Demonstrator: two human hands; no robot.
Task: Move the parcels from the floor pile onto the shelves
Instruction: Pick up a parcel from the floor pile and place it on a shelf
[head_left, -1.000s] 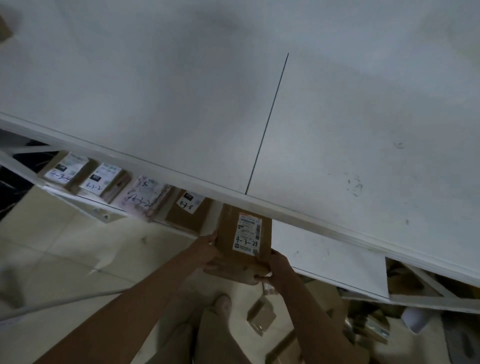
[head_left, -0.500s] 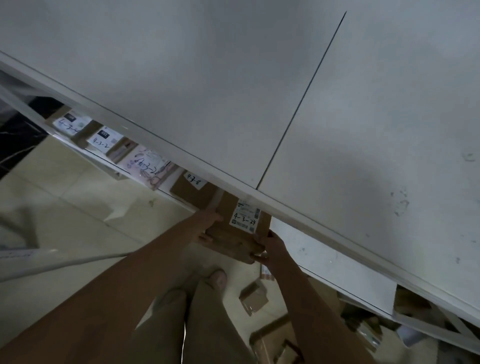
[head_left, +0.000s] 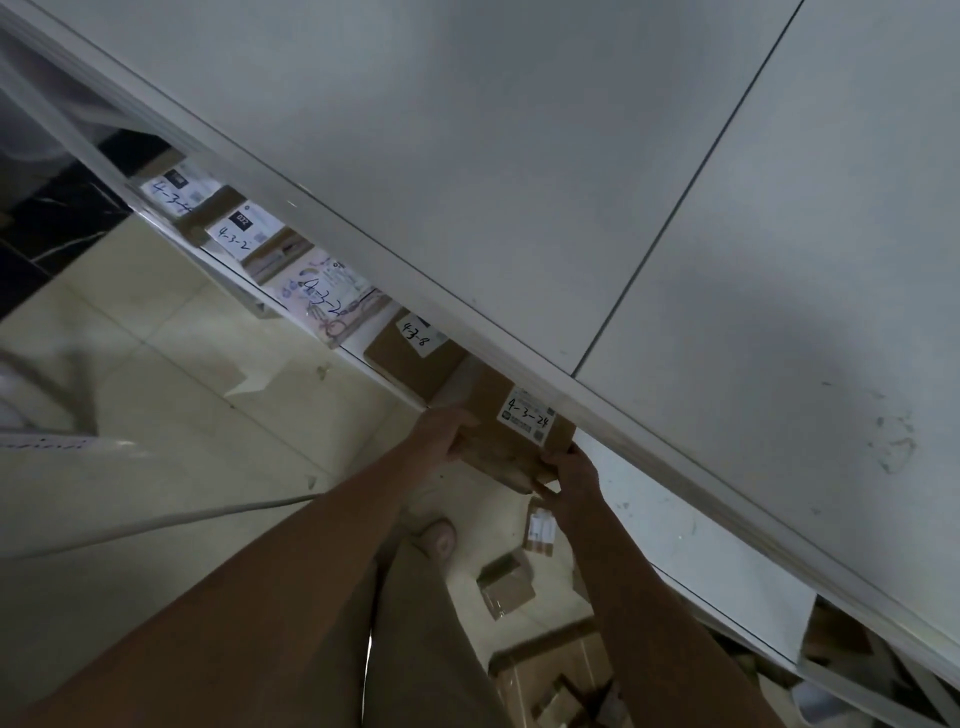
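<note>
Parcel (head_left: 493, 415) between left hand (head_left: 441, 431) and right hand (head_left: 569, 478), far end under shelf (head_left: 467, 182)

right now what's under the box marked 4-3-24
The left hand and right hand hold the box at its near end. It hides whether the lower shelf bears it. The upper shelf covers its far end.
</note>
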